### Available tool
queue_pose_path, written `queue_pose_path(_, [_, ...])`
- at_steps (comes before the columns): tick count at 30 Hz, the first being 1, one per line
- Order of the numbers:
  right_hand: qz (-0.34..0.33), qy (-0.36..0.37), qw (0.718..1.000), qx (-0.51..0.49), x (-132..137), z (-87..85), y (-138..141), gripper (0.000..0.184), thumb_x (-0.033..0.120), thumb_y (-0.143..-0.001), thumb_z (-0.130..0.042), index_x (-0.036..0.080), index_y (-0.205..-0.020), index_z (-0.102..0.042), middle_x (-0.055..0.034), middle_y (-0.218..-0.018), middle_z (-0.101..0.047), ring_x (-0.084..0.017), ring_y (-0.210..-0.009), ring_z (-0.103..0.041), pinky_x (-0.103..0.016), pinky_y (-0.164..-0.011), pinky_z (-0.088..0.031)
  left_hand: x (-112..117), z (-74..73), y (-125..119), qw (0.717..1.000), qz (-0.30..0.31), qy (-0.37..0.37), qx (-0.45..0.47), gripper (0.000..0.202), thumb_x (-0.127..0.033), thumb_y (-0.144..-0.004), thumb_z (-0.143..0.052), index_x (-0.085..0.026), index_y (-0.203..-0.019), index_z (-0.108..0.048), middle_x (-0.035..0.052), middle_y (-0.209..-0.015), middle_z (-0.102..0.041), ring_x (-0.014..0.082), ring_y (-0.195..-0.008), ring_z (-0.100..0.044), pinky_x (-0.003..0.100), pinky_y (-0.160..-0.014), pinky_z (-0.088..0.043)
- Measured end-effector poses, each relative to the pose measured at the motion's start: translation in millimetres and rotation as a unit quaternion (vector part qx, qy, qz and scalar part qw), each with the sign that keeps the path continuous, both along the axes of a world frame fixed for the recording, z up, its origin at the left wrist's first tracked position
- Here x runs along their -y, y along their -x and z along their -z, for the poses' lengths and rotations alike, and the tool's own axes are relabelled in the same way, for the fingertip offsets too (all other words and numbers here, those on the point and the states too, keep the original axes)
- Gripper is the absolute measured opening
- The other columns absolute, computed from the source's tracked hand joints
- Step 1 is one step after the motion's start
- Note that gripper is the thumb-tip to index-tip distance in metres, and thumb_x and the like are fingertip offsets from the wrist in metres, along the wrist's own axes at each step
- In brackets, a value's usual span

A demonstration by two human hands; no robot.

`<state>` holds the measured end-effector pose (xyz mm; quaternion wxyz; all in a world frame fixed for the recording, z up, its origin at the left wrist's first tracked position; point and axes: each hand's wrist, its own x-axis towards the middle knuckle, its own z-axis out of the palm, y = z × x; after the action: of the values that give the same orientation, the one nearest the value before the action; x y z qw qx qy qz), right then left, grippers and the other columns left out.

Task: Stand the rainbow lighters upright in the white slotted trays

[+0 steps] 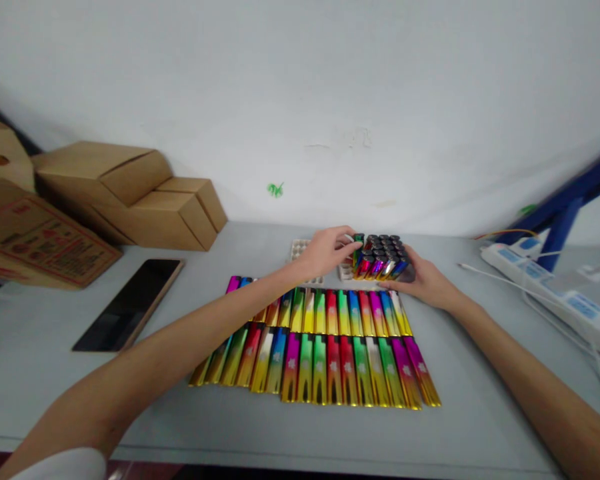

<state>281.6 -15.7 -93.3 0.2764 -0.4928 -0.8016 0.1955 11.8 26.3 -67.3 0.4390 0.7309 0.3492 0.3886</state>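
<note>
In the head camera's view, a tight block of lighters (383,257) stands upright toward the back of the grey worktop (480,400), its dark caps up and its shiny coloured bodies facing the person. The left hand (325,250) reaches in from the left of the block, with its fingers curled and its fingertips closed on a green lighter (359,241) at the block's left edge. The right hand (423,280) lies against the right near side of the block. It is open, with the fingers stretched along the block's base, touching it but gripping nothing. Just in front of the block, two rows of lighters (330,347) lie flat side by side, partly crossed by the left forearm. A white tray (299,248) shows just left of the block, behind the left hand. Further left of the block lie a dark phone (130,303) and several cardboard boxes (130,193) against the wall (300,100). Well to the right of the block a white power strip (555,287) rests with its cables.
</note>
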Motion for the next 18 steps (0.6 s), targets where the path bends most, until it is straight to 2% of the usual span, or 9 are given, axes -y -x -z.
queue_pose_path(4, [0.005, -0.003, 1.000, 0.003, -0.2, 0.9, 0.0, 0.095, 0.057, -0.076, -0.080, 0.020, -0.153, -0.037, -0.0154, -0.149, -0.057, -0.038, -0.133, -0.057, -0.057, -0.115, -0.044, -0.9, -3.2, 2.7, 0.999, 0.012, -0.032, -0.042, 0.024, -0.032, -0.092, -0.065, -0.014, -0.107, -0.067, 0.0122, -0.094, -0.079, 0.0228, -0.089, -0.077, 0.035, -0.079, -0.061])
queue_pose_path(8, [-0.001, -0.012, 1.000, 0.000, -0.3, 1.7, -0.2, 0.092, 0.057, -0.078, -0.078, 0.021, -0.153, -0.037, -0.0147, -0.151, -0.055, -0.037, -0.135, -0.056, -0.056, -0.116, -0.042, -1.6, -9.4, 6.8, 0.993, 0.063, -0.046, -0.083, 0.026, -0.026, -0.092, -0.060, -0.014, -0.114, -0.067, 0.0113, -0.094, -0.079, 0.0212, -0.090, -0.076, 0.033, -0.082, -0.060])
queue_pose_path(12, [0.003, -0.013, 1.000, 0.004, -0.1, 1.8, -0.5, 0.092, 0.057, -0.078, -0.079, 0.020, -0.152, -0.038, -0.0155, -0.150, -0.055, -0.037, -0.134, -0.057, -0.055, -0.116, -0.043, -2.7, -12.6, 9.1, 0.984, 0.105, -0.068, -0.124, 0.035, -0.023, -0.092, -0.057, -0.012, -0.124, -0.067, 0.0133, -0.102, -0.079, 0.0219, -0.097, -0.076, 0.034, -0.087, -0.058])
queue_pose_path(15, [0.007, -0.008, 1.000, 0.006, 0.3, 0.8, 0.0, 0.093, 0.058, -0.078, -0.078, 0.019, -0.152, -0.039, -0.0161, -0.149, -0.057, -0.037, -0.133, -0.058, -0.055, -0.115, -0.043, -3.0, -13.4, 9.3, 0.975, 0.126, -0.089, -0.158, 0.033, -0.020, -0.089, -0.056, -0.014, -0.118, -0.071, 0.0112, -0.100, -0.080, 0.0223, -0.092, -0.076, 0.035, -0.085, -0.058])
queue_pose_path(18, [0.001, -0.007, 1.000, -0.002, 0.8, -0.8, 1.0, 0.092, 0.059, -0.078, -0.078, 0.020, -0.151, -0.040, -0.0160, -0.147, -0.058, -0.037, -0.133, -0.058, -0.056, -0.115, -0.044, -3.2, -15.3, 8.6, 0.970, 0.122, -0.120, -0.171, 0.028, -0.018, -0.087, -0.055, -0.017, -0.108, -0.074, 0.0088, -0.096, -0.080, 0.0225, -0.086, -0.076, 0.034, -0.080, -0.057])
